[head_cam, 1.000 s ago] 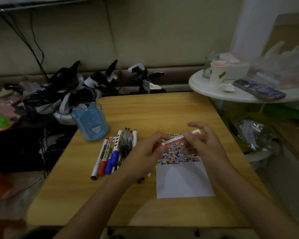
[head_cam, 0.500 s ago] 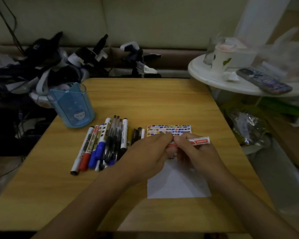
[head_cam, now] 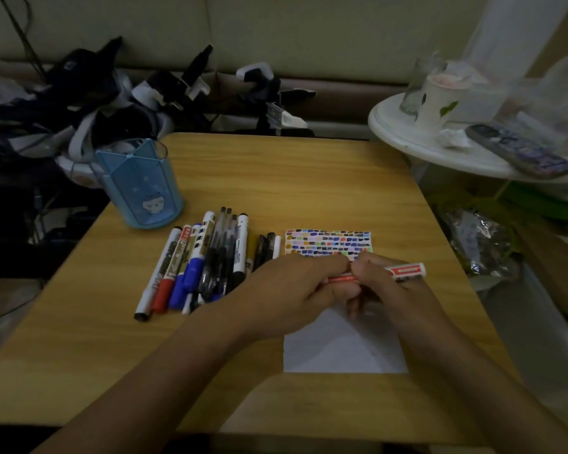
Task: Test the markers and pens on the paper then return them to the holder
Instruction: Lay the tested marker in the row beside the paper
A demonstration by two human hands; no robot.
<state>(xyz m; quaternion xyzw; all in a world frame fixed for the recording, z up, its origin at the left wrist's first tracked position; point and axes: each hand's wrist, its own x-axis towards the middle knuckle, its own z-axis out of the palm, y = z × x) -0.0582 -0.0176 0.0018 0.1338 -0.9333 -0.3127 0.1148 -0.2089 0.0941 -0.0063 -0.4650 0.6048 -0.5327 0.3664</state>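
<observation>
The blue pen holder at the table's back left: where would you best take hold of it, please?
Grip the blue pen holder round its upright walls at mid-height, coming from the right, its table side. It stands upright with an open top, and clutter crowds its left and back.

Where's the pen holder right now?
The blue pen holder stands at the wooden table's far-left corner in the head view, just behind the row of markers.

Wooden table [head_cam: 309, 178], round white side table [head_cam: 407, 139] with paper cup [head_cam: 440, 103], phone [head_cam: 518, 152], dark tangled straps [head_cam: 89, 103]
</observation>
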